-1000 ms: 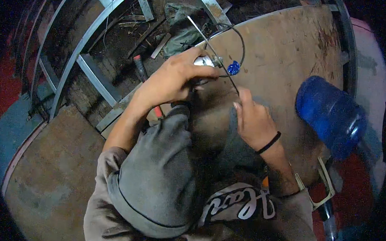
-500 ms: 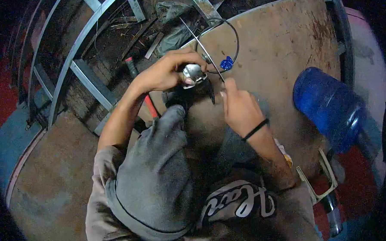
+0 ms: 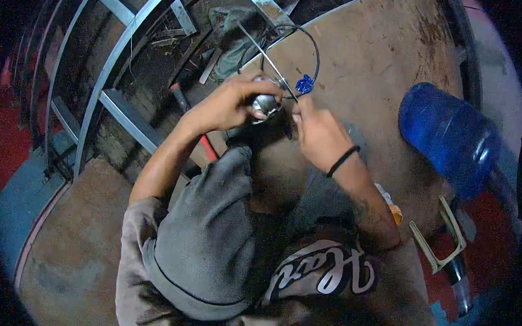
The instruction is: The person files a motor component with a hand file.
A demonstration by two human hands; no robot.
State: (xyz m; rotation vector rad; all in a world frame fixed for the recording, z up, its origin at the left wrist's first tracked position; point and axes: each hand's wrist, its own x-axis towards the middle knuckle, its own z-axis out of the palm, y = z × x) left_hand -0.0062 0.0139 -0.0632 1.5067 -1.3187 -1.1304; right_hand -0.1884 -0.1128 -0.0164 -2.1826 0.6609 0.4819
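Observation:
My left hand (image 3: 236, 101) is wrapped round a rounded silver metal part (image 3: 266, 104) near the middle of the view. My right hand (image 3: 322, 130), with a black band at the wrist, grips the lower end of a long thin metal rod (image 3: 265, 58). The rod slants up and left, passing close by the metal part; whether they touch I cannot tell. Just beyond my hands, a looped black cable (image 3: 319, 55) and a crumpled blue piece (image 3: 304, 84) lie on the brown board (image 3: 370, 57).
A curved metal frame (image 3: 106, 69) stands at the left. A red-handled tool (image 3: 207, 148) lies beside my left forearm. At the right are a large blue bottle (image 3: 448, 136), an orange-and-white roll (image 3: 395, 214) and a pale bracket-shaped piece (image 3: 437, 265).
My right hand has shifted slightly up and left along with the rod. The metal part in my left hand has moved a little to the right and down.

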